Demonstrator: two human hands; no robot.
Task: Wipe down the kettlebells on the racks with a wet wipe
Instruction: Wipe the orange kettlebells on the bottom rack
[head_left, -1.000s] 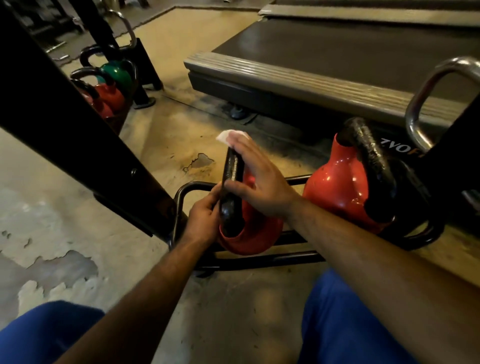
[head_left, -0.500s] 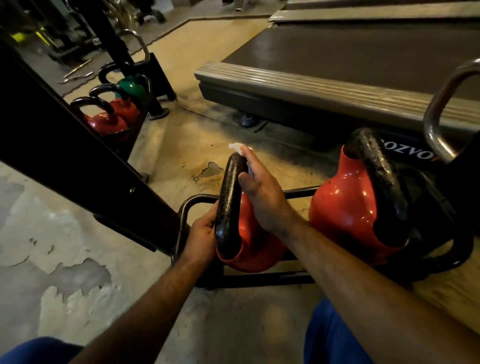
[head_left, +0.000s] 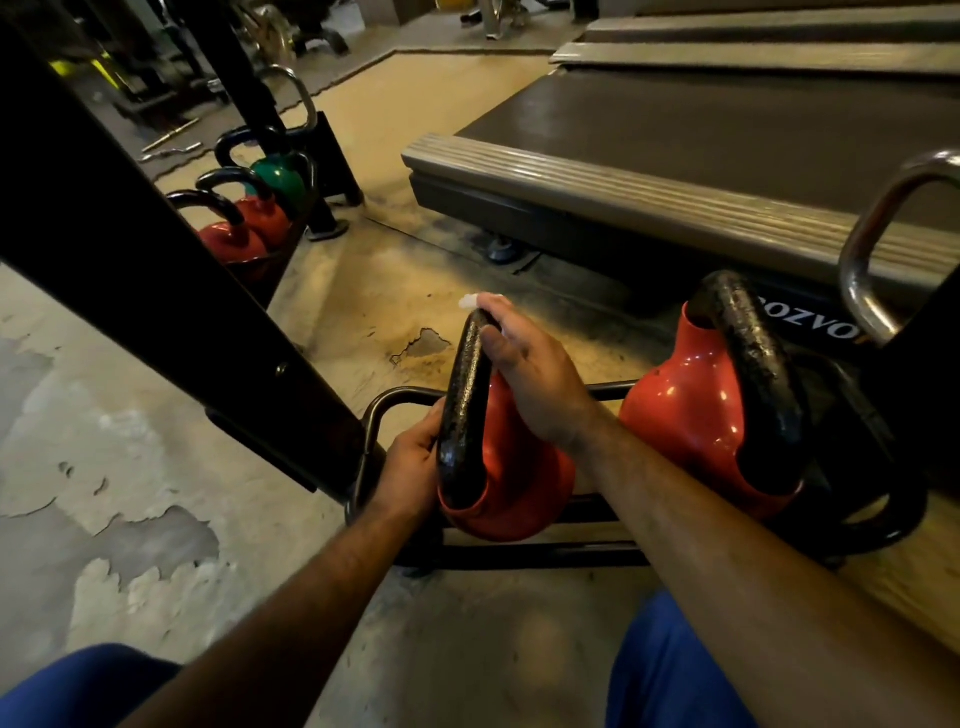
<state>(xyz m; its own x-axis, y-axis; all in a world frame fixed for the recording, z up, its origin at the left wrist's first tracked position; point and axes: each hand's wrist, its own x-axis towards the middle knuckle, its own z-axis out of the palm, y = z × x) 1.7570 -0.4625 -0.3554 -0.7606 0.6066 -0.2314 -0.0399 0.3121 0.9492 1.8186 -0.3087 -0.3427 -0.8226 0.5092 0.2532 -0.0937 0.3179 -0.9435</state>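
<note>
A gym is showing itself here: kettlebells (head_left: 691, 415) are sitting in low racks (head_left: 519, 556), and a treadmill (head_left: 675, 171) is standing beside them.

dim warm indoor light | glints on red kettlebell (head_left: 691, 410) | wide-angle edge bending | dark, murky background

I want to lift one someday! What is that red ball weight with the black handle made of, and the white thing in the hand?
The red kettlebell looks like heavy metal: the body has a glossy red coat with bright glints, and its handle is rough, pitted black, probably cast iron. The wet wipe at the right hand looks like thin, soft white cloth or paper, crumpled.
</note>
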